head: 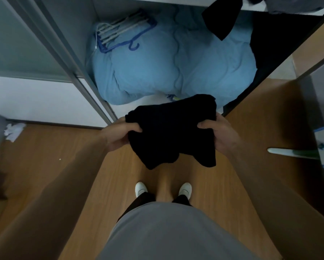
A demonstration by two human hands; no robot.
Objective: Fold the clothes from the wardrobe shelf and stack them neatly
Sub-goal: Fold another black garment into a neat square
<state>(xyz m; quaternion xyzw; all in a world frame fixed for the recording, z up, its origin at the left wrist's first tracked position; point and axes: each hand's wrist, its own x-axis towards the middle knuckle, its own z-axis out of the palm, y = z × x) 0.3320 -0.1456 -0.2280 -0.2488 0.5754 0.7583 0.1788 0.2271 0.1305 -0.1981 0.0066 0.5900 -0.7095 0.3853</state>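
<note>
Black garment [171,132] gripped between left hand [122,133] and right hand [218,131], arms outstretched.

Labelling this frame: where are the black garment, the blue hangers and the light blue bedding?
black garment [170,134], head view, middle of cloth
blue hangers [118,31], head view, bundled bars
light blue bedding [176,70], head view, central bulge
</note>
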